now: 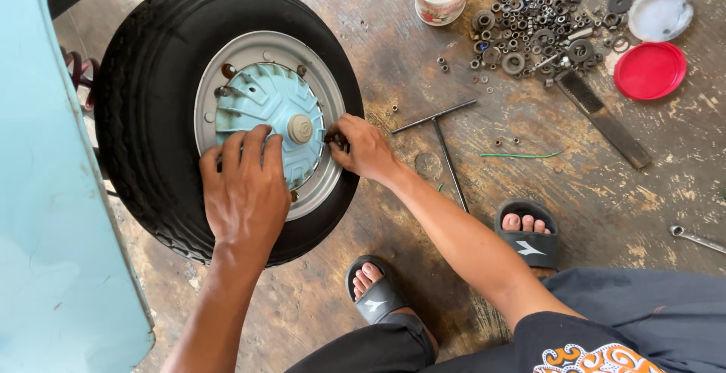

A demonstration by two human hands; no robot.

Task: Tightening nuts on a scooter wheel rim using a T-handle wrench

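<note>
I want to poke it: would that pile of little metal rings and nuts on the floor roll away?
The pile of nuts and washers would probably scatter; strays already lie apart. Round washers may roll, flat-sided nuts likely slide and stop. It looks heavy for its size, being metal.

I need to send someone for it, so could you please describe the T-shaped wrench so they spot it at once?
Start from the black tyre and look to its right, on the stained floor. The T-handle wrench lies there near the right hand, a thin dark T-shaped bar, unlike the flat wide file beyond.

A vehicle repair workshop: stained concrete floor [529, 191], heaped nuts and washers [533, 21], T-handle wrench [442, 138].
</note>
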